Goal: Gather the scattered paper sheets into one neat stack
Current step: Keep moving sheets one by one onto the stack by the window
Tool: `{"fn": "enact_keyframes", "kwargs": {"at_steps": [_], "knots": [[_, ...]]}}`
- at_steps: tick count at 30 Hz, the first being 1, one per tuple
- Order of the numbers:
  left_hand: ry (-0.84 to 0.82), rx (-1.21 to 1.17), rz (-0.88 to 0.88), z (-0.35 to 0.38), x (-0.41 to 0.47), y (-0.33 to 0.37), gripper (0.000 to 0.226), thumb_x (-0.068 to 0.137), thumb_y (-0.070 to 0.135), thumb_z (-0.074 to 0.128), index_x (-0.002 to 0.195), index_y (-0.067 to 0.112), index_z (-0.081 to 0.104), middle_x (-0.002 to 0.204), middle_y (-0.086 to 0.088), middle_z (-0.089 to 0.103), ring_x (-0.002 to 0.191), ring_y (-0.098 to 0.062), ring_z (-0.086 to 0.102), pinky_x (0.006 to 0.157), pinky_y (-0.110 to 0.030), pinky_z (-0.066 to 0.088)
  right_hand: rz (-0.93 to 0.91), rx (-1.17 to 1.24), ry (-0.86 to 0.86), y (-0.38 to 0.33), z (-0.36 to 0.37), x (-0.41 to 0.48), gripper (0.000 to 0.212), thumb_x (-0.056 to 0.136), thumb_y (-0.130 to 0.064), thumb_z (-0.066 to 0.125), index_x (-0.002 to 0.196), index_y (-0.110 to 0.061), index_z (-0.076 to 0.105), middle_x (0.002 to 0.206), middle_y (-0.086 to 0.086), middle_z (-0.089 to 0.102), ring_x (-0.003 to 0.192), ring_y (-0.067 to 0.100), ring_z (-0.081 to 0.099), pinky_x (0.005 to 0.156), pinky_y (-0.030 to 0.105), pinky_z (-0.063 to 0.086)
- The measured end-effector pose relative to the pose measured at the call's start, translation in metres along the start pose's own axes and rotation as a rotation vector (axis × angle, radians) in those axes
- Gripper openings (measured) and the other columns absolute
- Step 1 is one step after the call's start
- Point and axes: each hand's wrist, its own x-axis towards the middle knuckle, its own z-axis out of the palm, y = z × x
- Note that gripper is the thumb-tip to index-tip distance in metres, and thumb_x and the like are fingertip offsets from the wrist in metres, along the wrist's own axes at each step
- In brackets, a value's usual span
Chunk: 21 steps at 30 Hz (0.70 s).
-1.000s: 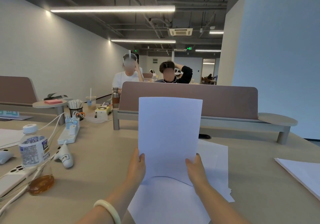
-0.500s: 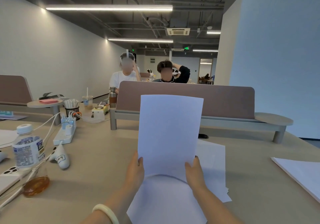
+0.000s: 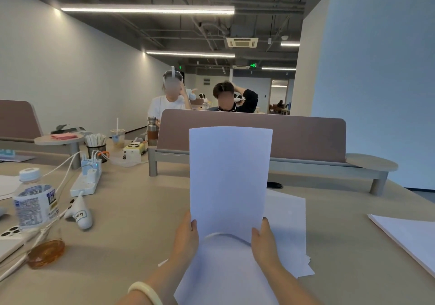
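A bundle of white sheets (image 3: 229,177) stands upright on its lower edge in front of me, bowed slightly at the bottom. My left hand (image 3: 186,238) grips its left edge and my right hand (image 3: 264,242) grips its right edge, thumbs on the near face. Under and behind it several loose white sheets (image 3: 288,229) lie spread on the beige table (image 3: 141,222), their corners fanned out at the right. Another white paper pile (image 3: 409,236) lies at the table's right edge.
At the left stand a plastic water bottle (image 3: 34,203), an amber disc (image 3: 46,253), a phone (image 3: 10,236), a white handheld device (image 3: 80,214) and a power strip (image 3: 87,180) with cables. A brown divider (image 3: 306,135) closes the far side; two people sit behind it.
The upright bundle has shifted slightly between my hands and stands a little straighter; both hands keep their grip on its edges. The view has drifted a little.
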Motion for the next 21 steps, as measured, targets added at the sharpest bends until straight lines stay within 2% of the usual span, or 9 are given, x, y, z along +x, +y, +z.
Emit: {"fn": "enact_keyframes", "kwargs": {"at_steps": [3,5,7,9,10,12,14,18,21], "knots": [[-0.076,0.027,-0.054,0.005,-0.006,-0.001,0.043,0.101,0.01,0.033,0.144,0.008,0.029,0.139,-0.008,0.045,0.118,-0.021,0.046,0.082,-0.012,0.024,0.007,-0.057,-0.018,0.005,-0.001,-0.003,0.018,0.096,-0.002,0.036,0.109,-0.014,0.041,0.105,0.002,0.053,0.094,0.02,0.051,0.08,0.025,0.038],[-0.086,0.023,-0.044,0.007,-0.009,0.0,0.042,0.1,0.008,0.032,0.143,0.007,0.03,0.134,-0.008,0.049,0.102,-0.017,0.047,0.077,-0.012,0.024,-0.003,-0.08,-0.009,0.008,-0.002,-0.005,0.016,0.095,-0.002,0.036,0.105,-0.014,0.039,0.104,0.002,0.054,0.095,0.021,0.053,0.078,0.024,0.038],[-0.085,0.004,0.004,0.008,-0.01,0.006,0.039,0.1,0.005,0.032,0.138,0.005,0.036,0.125,-0.007,0.053,0.094,-0.012,0.042,0.072,-0.011,0.024,-0.01,-0.071,0.017,0.006,-0.009,-0.003,0.015,0.095,0.0,0.035,0.1,-0.013,0.04,0.094,0.0,0.055,0.089,0.022,0.054,0.067,0.026,0.04],[-0.085,0.007,0.033,0.012,-0.007,0.013,0.037,0.099,0.003,0.032,0.135,0.005,0.04,0.106,-0.002,0.052,0.089,-0.012,0.042,0.069,-0.014,0.025,-0.019,-0.062,0.055,0.002,-0.023,0.0,0.014,0.094,0.001,0.034,0.093,-0.011,0.04,0.079,-0.004,0.052,0.076,0.018,0.052,0.059,0.02,0.038],[-0.096,0.011,0.052,0.016,-0.004,0.015,0.036,0.098,0.003,0.032,0.132,0.009,0.043,0.096,-0.001,0.05,0.083,-0.013,0.044,0.067,-0.017,0.028,-0.026,-0.065,0.077,0.0,-0.032,0.002,0.013,0.093,0.002,0.034,0.092,-0.011,0.039,0.075,-0.004,0.05,0.071,0.016,0.049,0.057,0.018,0.036],[-0.116,0.065,0.105,0.026,-0.001,0.023,0.03,0.097,0.006,0.033,0.117,0.021,0.048,0.088,0.002,0.049,0.078,-0.016,0.049,0.069,-0.021,0.034,-0.021,-0.057,0.12,-0.001,-0.052,0.005,0.013,0.092,0.002,0.033,0.097,-0.009,0.04,0.072,-0.001,0.048,0.067,0.016,0.046,0.055,0.022,0.034],[-0.127,0.115,0.147,0.039,-0.004,0.036,0.025,0.097,0.009,0.034,0.108,0.027,0.047,0.092,0.002,0.051,0.083,-0.017,0.05,0.074,-0.023,0.036,-0.012,-0.043,0.163,0.0,-0.075,0.009,0.02,0.091,0.004,0.032,0.104,-0.007,0.044,0.077,0.002,0.052,0.07,0.019,0.048,0.059,0.03,0.035],[-0.231,0.013,0.109,0.073,-0.015,0.063,0.032,0.099,0.007,0.033,0.129,0.01,0.042,0.116,-0.008,0.057,0.094,-0.019,0.051,0.084,-0.029,0.04,0.017,-0.089,0.237,0.007,-0.123,0.013,0.028,0.089,0.004,0.033,0.113,-0.005,0.045,0.091,0.009,0.058,0.08,0.026,0.052,0.068,0.03,0.038],[-0.288,-0.039,0.102,0.1,-0.027,0.086,0.033,0.1,0.009,0.033,0.132,0.011,0.041,0.112,-0.003,0.053,0.093,-0.015,0.05,0.087,-0.028,0.04,0.018,-0.111,0.283,0.015,-0.16,0.012,0.028,0.09,0.003,0.032,0.112,-0.005,0.046,0.093,0.008,0.058,0.08,0.024,0.052,0.068,0.03,0.039]]}}
